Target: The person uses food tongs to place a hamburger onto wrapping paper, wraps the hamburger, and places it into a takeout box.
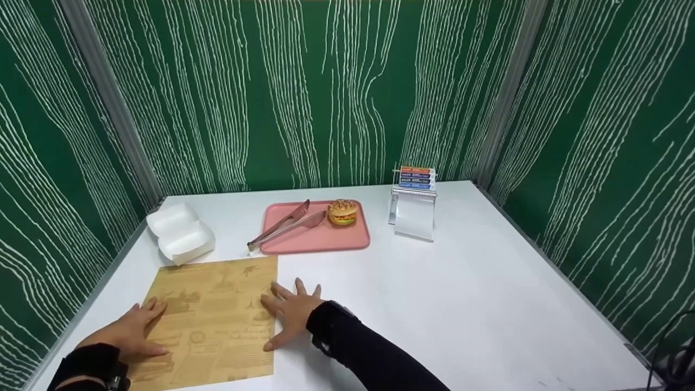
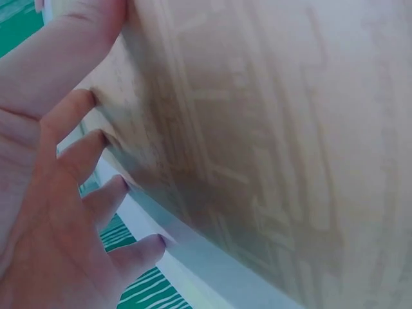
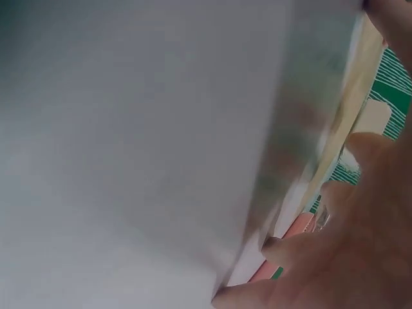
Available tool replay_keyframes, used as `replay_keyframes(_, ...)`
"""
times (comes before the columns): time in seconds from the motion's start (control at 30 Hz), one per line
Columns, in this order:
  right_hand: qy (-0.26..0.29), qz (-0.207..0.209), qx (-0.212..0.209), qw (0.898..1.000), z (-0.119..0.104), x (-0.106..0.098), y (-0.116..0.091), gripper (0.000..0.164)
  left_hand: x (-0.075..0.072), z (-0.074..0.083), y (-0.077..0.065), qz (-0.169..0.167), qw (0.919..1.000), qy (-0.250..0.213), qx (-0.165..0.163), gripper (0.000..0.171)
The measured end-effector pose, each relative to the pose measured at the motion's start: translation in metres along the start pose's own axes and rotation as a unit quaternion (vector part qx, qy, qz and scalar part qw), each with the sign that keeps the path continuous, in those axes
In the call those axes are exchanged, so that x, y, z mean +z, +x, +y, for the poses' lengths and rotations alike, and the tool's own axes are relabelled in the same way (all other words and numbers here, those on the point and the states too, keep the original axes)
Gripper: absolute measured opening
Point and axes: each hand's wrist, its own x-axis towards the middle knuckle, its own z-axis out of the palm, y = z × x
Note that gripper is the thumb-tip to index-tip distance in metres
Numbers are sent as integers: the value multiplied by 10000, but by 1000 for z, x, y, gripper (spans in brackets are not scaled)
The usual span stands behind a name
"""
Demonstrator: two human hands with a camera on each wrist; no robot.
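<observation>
A sheet of printed brown wrapping paper point(image 1: 217, 320) lies flat at the front left of the white table. Along its left edge my left hand point(image 1: 127, 328) rests with fingers spread. In the left wrist view, the fingertips point(image 2: 103, 138) touch the paper's printed face near its edge. My right hand point(image 1: 295, 310) lies at the right edge, fingers fanned out, some on the paper and some on the tabletop. Neither hand holds anything. From the right wrist, the paper point(image 3: 353, 103) shows as a thin tan strip beyond the white tabletop point(image 3: 129, 161).
Behind the paper, a pink tray point(image 1: 309, 239) carries a burger point(image 1: 342, 212) and metal tongs point(image 1: 288, 222) whose end overhangs its left edge. An open white takeaway box point(image 1: 182, 233) stands at the left, touching or nearly touching the paper. A metal dispenser with a white sheet point(image 1: 414, 214) is back right.
</observation>
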Motion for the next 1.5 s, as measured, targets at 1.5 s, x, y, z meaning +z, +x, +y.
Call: replay_keyframes(1.5,-822,-209,404,9956,40,-34,-63,98,25,54,52,-314,9965,435,-647,137)
